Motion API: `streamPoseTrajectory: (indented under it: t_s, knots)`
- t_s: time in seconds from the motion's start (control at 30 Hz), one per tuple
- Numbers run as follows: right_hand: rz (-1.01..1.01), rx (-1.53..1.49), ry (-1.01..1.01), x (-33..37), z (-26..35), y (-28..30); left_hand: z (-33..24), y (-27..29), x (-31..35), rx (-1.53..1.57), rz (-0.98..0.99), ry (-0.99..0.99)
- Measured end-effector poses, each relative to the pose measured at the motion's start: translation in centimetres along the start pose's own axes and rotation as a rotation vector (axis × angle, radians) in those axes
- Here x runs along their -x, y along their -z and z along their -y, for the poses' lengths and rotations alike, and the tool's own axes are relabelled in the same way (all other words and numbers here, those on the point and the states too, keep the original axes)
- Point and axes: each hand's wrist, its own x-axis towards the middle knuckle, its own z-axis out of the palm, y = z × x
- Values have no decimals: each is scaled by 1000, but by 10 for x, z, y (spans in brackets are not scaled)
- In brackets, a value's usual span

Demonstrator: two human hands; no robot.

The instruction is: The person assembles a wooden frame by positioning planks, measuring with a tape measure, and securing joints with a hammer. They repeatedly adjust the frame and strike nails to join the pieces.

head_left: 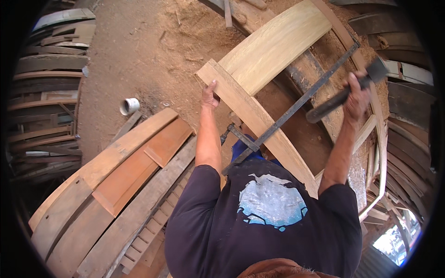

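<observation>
My left hand (pixel 210 95) grips the near left end of a pale wooden rail (pixel 264 120), its thumb on the top face and its other fingers mostly hidden. In my right hand (pixel 357 98) is a hammer (pixel 328 105) with a dark head and a thick dark handle, raised over the right side of the work. A light wooden panel (pixel 282 44) meets the rail's far edge. Across this frame runs a long dark bar clamp (pixel 301 101), its screw end close to my body. Along the right side curves a long reddish-brown frame piece (pixel 359 60).
A weathered beam (pixel 308 69) lies beneath the frame. At the lower left are boards and a reddish panelled piece (pixel 127 173). A white cup-like container (pixel 130 106) rests on the dirt ground (pixel 139 55), with sawdust farther off. Stacked timber (pixel 51 65) lines both sides.
</observation>
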Motion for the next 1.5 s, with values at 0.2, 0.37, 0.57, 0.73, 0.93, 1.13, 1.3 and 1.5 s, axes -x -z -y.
streamPoseTrajectory:
  t_s: [0.2, 0.37, 0.57, 0.73, 0.93, 1.13, 1.3, 1.5]
  knots:
    - [521, 276, 2, -12, 14, -158, -2, -1, 1, 175, 74, 114]
    - [900, 485, 76, -19, 18, -254, 5, -14, 2, 269, 63, 73]
    - [1097, 662, 407, -43, 56, -382, 1, -8, 2, 354, 99, 137]
    - [1333, 1151, 541, -78, -10, -471, 0, -10, 1, 336, 144, 171]
    - [1849, 1675, 539, 16, -94, -443, 10, -2, 1, 385, 126, 150]
    - [1751, 1646, 234, 3, -77, -451, 14, 1, -1, 402, 143, 138]
    - [1661, 1382, 471, -37, -137, -446, 13, -5, -1, 376, 136, 191]
    - [1809, 1730, 236, 16, -61, -447, 15, 1, 0, 383, 98, 136]
